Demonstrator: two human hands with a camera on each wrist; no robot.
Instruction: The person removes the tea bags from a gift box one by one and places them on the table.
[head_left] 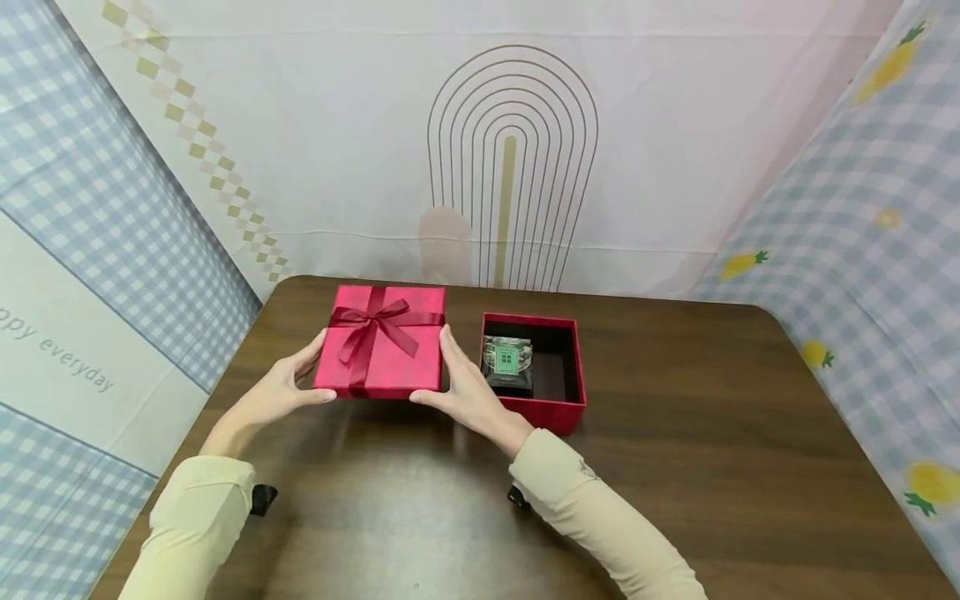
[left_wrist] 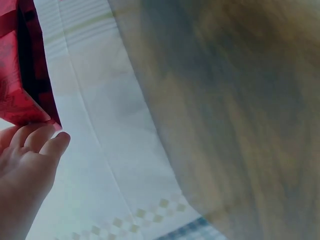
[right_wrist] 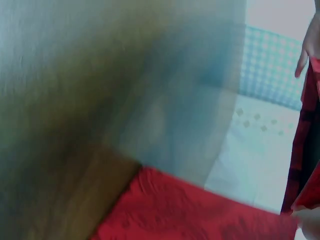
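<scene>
We held the red gift-box lid (head_left: 386,360), its ribbon bow (head_left: 381,320) facing up, above the bench (head_left: 690,417), to the left of the open red box base (head_left: 540,412). Our left hand (head_left: 281,387) gripped the lid's left side, thumb at the front edge; our right hand (head_left: 468,392) gripped the opposite side likewise. Inside the box base, toward its left wall, sat a clear-wrapped packet (head_left: 510,358) with a green label. We judged the step in hand to be handling the lid apart from its base. The next move seemed to call for a level, even grip, whether for setting down or covering; we could not tell which.
</scene>
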